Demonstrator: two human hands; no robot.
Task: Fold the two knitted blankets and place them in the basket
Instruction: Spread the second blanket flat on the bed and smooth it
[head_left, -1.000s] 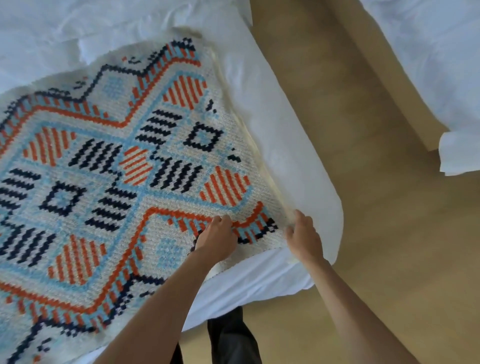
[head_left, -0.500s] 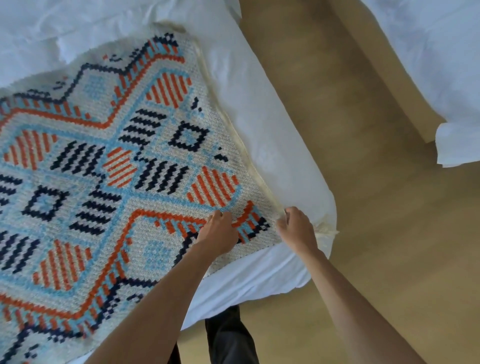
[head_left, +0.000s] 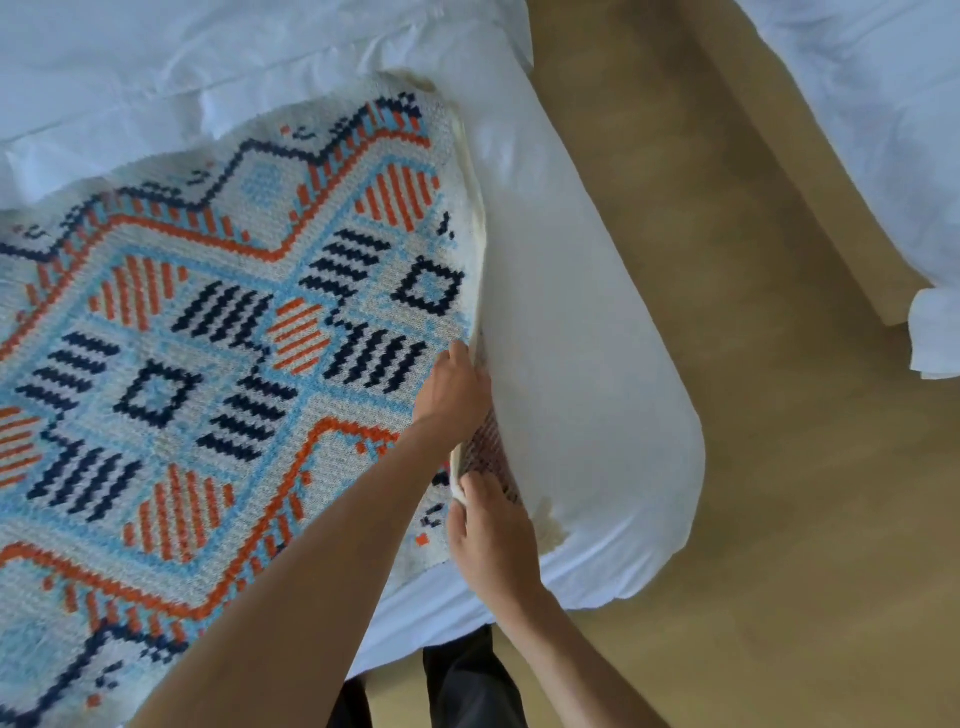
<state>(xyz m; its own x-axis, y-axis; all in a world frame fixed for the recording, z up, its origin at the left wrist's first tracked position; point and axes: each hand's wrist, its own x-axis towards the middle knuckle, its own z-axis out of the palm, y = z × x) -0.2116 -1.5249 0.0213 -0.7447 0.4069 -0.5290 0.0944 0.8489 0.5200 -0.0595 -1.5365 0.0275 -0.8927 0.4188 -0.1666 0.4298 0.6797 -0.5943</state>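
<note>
Nearest the camera, dark trousers (head_left: 467, 686) show at the foot of the view, with both forearms reaching forward over them. The right hand (head_left: 493, 535) sits at the near corner of the knitted blanket (head_left: 208, 338), its fingers (head_left: 470, 486) curled over the hem and pinching it. Just beyond, the left hand (head_left: 452, 395) grips the same right-hand edge a little further up, fingers wrapped round the cloth. Between the two hands the edge is lifted off the sheet and turned, so a strip of the paler underside shows.

The blanket itself lies spread flat on the white bed (head_left: 582, 364), patterned in orange, navy and pale blue, reaching off the left of the view. It looks thick, soft and limp, with some weight: it will likely sag between two holds and stretch if dragged by one point. The hem and corners seem the best places to take it, hands well apart, so that the fold stays square.

Past the bed is bare wooden floor (head_left: 753, 467), and further off a second bed (head_left: 883, 130) in white linen. No basket and no other blanket are in view.
</note>
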